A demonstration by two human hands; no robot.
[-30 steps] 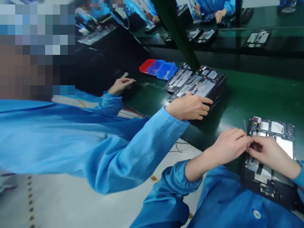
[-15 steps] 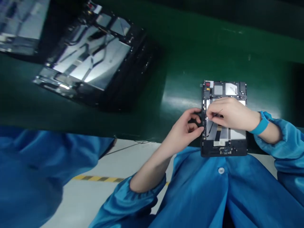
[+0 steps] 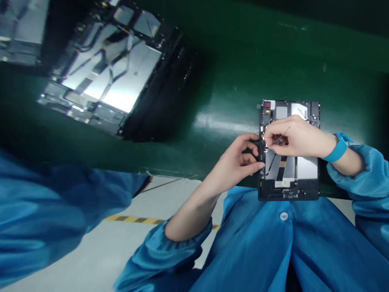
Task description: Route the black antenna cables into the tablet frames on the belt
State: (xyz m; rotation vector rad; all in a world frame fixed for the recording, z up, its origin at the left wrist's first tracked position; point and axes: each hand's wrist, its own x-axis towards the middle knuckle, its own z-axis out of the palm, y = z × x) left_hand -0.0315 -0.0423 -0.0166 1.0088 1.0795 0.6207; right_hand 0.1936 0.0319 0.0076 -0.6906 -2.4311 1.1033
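Observation:
An opened tablet (image 3: 308,168) lies at the bench's front edge, with its silvery inner plates, dark ribbon cables and small boards exposed. My left hand (image 3: 235,162) is at its left side, fingers curled and thumb tip on the frame, gripping that edge. Above the upper middle of the tablet is my right hand (image 3: 296,136), with thumb and fingers pinched together near the left inner edge. A thin dark wire (image 3: 282,134) sticks out of the pinch, up and to the right. The pinching fingertips and the parts beneath the hand are partly hidden.
On the green bench (image 3: 231,81), a stack of similar opened tablets (image 3: 133,81) stands to the left, with another opened unit (image 3: 21,28) beyond it. A co-worker's blue sleeve (image 3: 100,194) is at lower left. A blue wrist strap (image 3: 336,151) circles my right wrist.
The view has shifted slightly. My right hand stays pinched around the thin wire, with small movement over the tablet. My left hand remains at the tablet's left edge.

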